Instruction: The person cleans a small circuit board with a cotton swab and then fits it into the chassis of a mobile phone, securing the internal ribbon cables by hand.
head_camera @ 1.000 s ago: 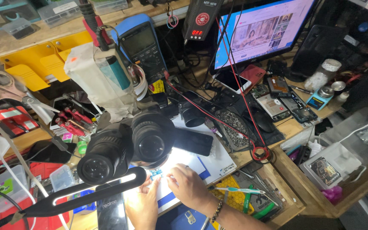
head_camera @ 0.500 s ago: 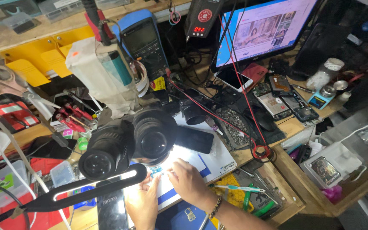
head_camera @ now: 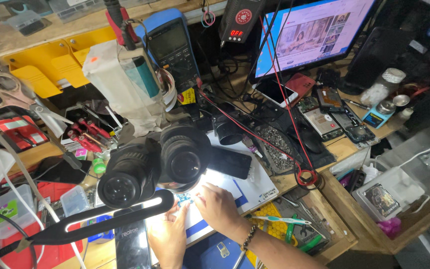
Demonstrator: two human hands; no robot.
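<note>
My left hand and my right hand meet on a lit white work mat under a black stereo microscope. Between their fingertips lies a small blue circuit board, partly hidden by the microscope's body. Both hands have their fingers pinched at that board; what exactly each finger holds is too small to tell. A beaded bracelet circles my right wrist. A dark phone lies on the mat just beyond the hands.
A monitor, a blue multimeter and red leads stand behind. Opened phones lie right, screwdrivers and scissors left. A black lamp arm crosses near my left hand. A toothbrush rests by my forearm.
The view has shifted slightly. Both hands stay at the board under the microscope with only small finger movements.
</note>
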